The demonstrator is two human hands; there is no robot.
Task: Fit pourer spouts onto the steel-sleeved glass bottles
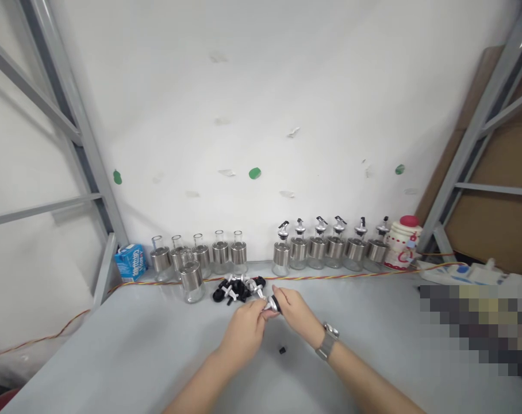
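Between my two hands is a silver pourer spout [271, 305] with a black base. My left hand [245, 328] pinches its silver end, while my right hand [296, 310] has its fingers around the black end. A small black cap [282, 349] lies on the table just below my hands. Behind my left hand sits a pile of silver and black pourer parts [239, 289]. An open glass bottle with a steel sleeve [191, 282] stands left of that pile, without a spout.
Several open bottles [220, 253] line the wall at left. Several bottles fitted with spouts [318, 253] stand at right. A blue carton [130, 262], a white-and-red jar [403, 244] and a white model boat [480, 273] flank them. A twisted cable [313, 278] crosses the grey table [149, 339].
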